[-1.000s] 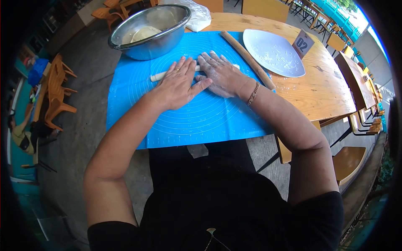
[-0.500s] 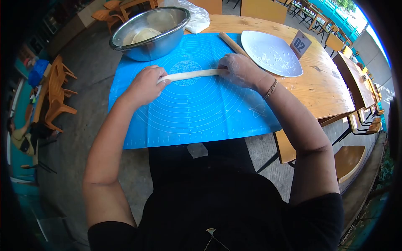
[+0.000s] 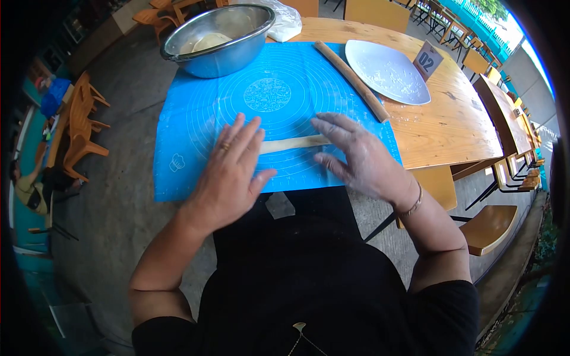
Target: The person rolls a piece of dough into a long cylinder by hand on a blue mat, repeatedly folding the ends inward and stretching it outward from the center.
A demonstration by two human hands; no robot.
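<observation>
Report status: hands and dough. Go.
Left hand open, flat over dough rope, left end. Right hand open over right end. Rope on blue mat. Rolling pin apart, beyond.

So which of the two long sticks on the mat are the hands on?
The pale dough strip, crosswise between the left hand and right hand. The brown wooden rolling pin lies untouched along the right edge of the mat.

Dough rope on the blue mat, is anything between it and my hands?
Nothing visible. The left hand and right hand lie flat over the ends of the dough rope; the rolling pin and steel bowl sit farther back.
</observation>
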